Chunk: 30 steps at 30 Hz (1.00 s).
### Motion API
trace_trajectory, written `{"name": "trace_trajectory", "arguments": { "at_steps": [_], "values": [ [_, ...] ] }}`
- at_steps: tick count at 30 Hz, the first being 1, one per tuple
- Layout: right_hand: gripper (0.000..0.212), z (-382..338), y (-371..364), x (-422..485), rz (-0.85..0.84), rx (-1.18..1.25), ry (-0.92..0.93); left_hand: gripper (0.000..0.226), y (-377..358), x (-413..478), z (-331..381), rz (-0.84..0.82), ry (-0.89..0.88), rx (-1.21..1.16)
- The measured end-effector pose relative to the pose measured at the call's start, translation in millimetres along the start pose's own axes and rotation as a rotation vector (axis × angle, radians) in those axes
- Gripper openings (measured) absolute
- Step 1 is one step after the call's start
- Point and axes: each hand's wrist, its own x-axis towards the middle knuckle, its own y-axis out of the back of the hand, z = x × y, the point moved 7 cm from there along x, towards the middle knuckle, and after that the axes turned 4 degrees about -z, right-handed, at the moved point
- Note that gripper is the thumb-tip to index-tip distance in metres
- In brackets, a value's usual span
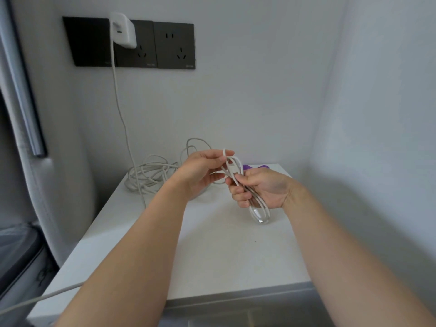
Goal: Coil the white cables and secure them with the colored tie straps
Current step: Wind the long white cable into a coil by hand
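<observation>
A long narrow coil of white cable [261, 210] hangs above the white table top [212, 244]. My right hand [259, 190] grips the coil round its middle, and loops stick out above and below the fist. My left hand [203, 168] pinches the upper loop of the same cable between thumb and fingertips. Behind my hands a purple tie strap [253, 167] lies on the table, mostly hidden. At the back left of the table a second white cable [151, 173] sits in a loose pile.
A white charger [122, 29] is plugged into dark wall sockets [174, 46], and its cord [120, 109] drops to the table's left edge. Another white cord [40, 298] crosses the lower left. White walls close in behind and on the right. A grey appliance stands on the left.
</observation>
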Motion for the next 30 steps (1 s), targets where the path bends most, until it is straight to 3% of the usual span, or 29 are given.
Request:
{"name": "trace_trajectory", "arguments": {
  "at_steps": [16,22,27,30],
  "values": [
    [0.033,6,10,5,0.145,-0.036,-0.063,0.023,8,1,6,0.156,-0.069,0.211],
    [0.033,-3,8,-3,0.109,-0.036,0.008,0.026,25,0,15,0.3,-0.159,0.029],
    [0.033,-6,6,-5,0.067,-0.034,0.035,0.061,19,8,8,0.145,-0.18,0.166],
    [0.032,-8,5,-8,0.041,-0.017,0.055,0.063,4,11,1,0.036,-0.142,0.28]
  ]
}}
